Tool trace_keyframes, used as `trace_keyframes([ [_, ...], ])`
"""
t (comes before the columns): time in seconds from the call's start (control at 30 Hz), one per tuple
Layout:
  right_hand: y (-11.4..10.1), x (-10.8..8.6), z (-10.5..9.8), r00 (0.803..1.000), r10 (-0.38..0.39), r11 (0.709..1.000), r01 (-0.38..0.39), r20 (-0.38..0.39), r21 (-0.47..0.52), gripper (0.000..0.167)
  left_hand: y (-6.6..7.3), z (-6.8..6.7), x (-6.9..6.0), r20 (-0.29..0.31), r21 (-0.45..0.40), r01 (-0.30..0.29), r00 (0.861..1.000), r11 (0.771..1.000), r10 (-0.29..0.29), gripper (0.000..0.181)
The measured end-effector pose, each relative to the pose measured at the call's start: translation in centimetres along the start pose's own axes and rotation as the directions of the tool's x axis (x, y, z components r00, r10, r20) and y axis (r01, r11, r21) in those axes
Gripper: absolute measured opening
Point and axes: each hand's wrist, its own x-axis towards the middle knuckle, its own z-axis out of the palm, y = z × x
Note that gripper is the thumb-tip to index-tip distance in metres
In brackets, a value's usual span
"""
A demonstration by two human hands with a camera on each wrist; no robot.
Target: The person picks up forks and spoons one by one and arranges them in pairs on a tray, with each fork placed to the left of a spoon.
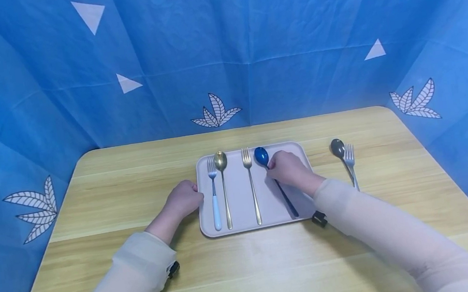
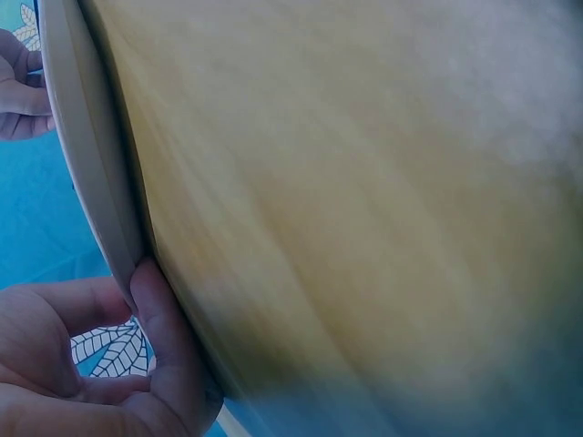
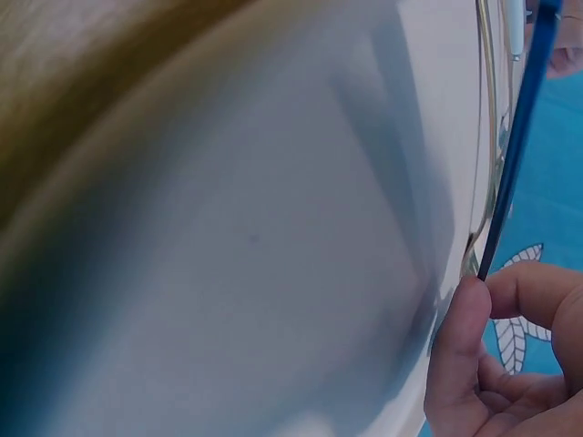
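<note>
A pale pink-grey tray (image 1: 239, 199) lies on the wooden table. My left hand (image 1: 182, 199) grips its left edge, with thumb and finger on either side of the rim (image 2: 89, 173) in the left wrist view. Over the tray's right part, my right hand (image 1: 290, 170) pinches a blue spoon (image 1: 261, 155) between thumb and finger. Its handle (image 3: 522, 127) slants clear of the tray surface in the right wrist view. Left of it on the tray are a gold fork (image 1: 253, 187), a gold spoon (image 1: 224, 186) and a fork with a light blue handle (image 1: 216, 209).
Right of the tray, a dark spoon (image 1: 337, 148) and a silver fork (image 1: 349, 155) lie close together on the table (image 1: 250, 275), their lower ends partly behind my right sleeve (image 1: 384, 230). A blue patterned curtain (image 1: 239, 43) stands behind the table and along its sides.
</note>
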Motion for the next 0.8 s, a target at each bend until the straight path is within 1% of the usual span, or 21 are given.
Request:
trace_keyframes([
  [0.1,-0.08,0.08,0.22,1.000,0.007,1.000,-0.007,0.008,0.004,0.006,0.01,-0.04,0.01,0.002,0.002,-0.001,1.000,1.000,0.001,0.008],
  [0.13,-0.11,0.12,0.31,1.000,0.008,1.000,-0.008,0.012,0.005,0.008,0.00,-0.05,0.01,0.003,0.001,-0.001,1.000,1.000,0.001,0.008],
  [0.27,-0.25,0.23,0.55,0.999,0.005,1.000,-0.005,0.035,0.004,0.031,-0.05,-0.06,0.05,0.002,0.005,-0.004,1.000,1.000,0.004,0.009],
  [0.37,-0.36,0.28,0.64,0.999,-0.004,1.000,0.005,0.037,-0.005,0.040,-0.06,-0.03,0.08,0.003,0.008,-0.003,1.000,1.000,0.003,0.009],
  [0.47,-0.46,0.31,0.76,0.999,-0.010,1.000,0.010,0.036,-0.016,0.041,-0.01,0.00,0.09,0.005,0.005,0.009,1.000,1.000,-0.009,0.009],
  [0.57,-0.56,0.31,0.90,0.999,-0.011,1.000,0.012,0.034,-0.029,0.040,0.07,-0.03,0.00,0.007,-0.003,0.009,1.000,1.000,-0.009,0.010],
  [0.8,-0.87,0.20,0.94,0.999,0.007,0.999,-0.005,0.037,-0.037,0.041,0.19,-0.05,-0.15,0.014,-0.021,0.018,1.000,1.000,-0.017,0.010],
])
